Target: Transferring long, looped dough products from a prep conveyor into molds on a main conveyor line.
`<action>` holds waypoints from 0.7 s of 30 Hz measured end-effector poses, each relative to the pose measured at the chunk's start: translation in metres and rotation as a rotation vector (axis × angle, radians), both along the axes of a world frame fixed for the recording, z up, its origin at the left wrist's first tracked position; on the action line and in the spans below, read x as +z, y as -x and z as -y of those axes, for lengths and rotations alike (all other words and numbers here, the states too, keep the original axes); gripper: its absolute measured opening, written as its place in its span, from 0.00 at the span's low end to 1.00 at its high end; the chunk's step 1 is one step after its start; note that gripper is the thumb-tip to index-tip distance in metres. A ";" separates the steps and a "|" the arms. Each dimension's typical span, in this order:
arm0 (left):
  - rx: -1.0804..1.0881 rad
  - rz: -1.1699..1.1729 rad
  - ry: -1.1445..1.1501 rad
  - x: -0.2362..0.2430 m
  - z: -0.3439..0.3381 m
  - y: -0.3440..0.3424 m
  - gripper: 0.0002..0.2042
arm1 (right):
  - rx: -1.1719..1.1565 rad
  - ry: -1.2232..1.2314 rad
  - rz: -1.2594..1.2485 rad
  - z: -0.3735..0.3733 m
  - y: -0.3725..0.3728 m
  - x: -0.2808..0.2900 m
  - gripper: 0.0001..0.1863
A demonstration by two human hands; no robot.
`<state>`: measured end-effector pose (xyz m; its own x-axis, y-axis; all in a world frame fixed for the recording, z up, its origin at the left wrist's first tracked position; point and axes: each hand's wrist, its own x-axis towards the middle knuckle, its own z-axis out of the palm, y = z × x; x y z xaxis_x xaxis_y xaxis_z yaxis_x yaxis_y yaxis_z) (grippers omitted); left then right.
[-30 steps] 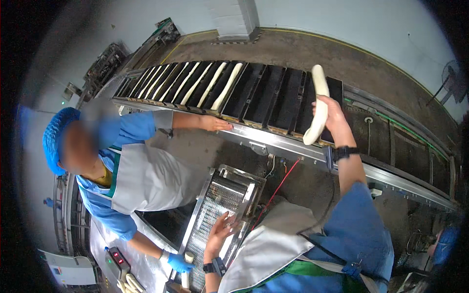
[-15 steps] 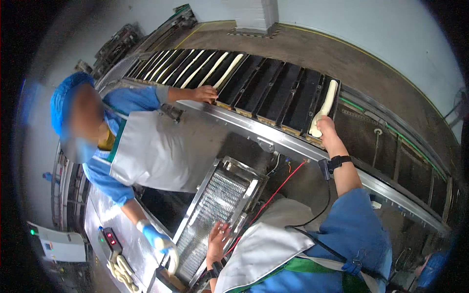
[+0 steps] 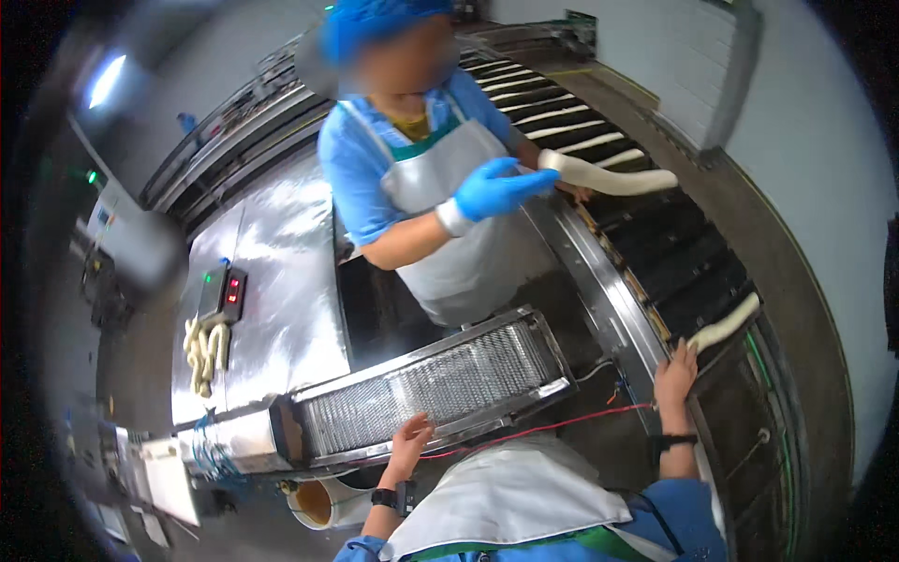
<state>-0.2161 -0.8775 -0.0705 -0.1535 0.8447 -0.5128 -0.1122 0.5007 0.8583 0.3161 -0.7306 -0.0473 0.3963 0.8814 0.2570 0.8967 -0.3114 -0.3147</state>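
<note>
A: Where are the person's two hands?

B: The right hand (image 3: 674,379) is at the near end of a strip (image 3: 726,328) of pale dough, fingers reaching onto it. Whether they grip or merely touch it cannot be told. The left hand (image 3: 410,440) has hold of nothing; its fingers are apart and loosely bent, near the close rim of the mesh belt (image 3: 431,384).

A: And where does that strip lie?

B: Along the end pan of a row of dark pans (image 3: 688,248), set side by side on a conveyor with a metal rail (image 3: 609,281). Farther pans hold more pale strips.

A: Who stands across the belt?

B: A co-worker (image 3: 440,173) in a blue cap and pale apron. The co-worker's blue glove (image 3: 501,190) is at one end of another strip (image 3: 613,176), which is raised over the pans.

A: What else is around?

B: A shiny bench (image 3: 281,253) stands left of the co-worker. On it is a dark box (image 3: 222,295) with a red display, and just beside that a few dough pieces (image 3: 206,354). A red cord (image 3: 543,424) runs along the belt's near side, and a bucket (image 3: 328,504) sits below.
</note>
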 end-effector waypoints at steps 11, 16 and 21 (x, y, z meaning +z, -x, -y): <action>-0.081 -1.334 -0.096 -0.013 0.039 0.138 0.30 | 0.413 0.131 -0.234 0.080 0.037 -0.018 0.16; 0.045 -1.284 0.210 -0.040 0.075 0.187 0.33 | 0.304 0.256 -0.746 0.095 0.042 -0.062 0.17; -0.183 -1.450 -0.002 -0.012 0.066 0.173 0.36 | 0.367 0.406 -0.782 0.107 0.043 -0.078 0.19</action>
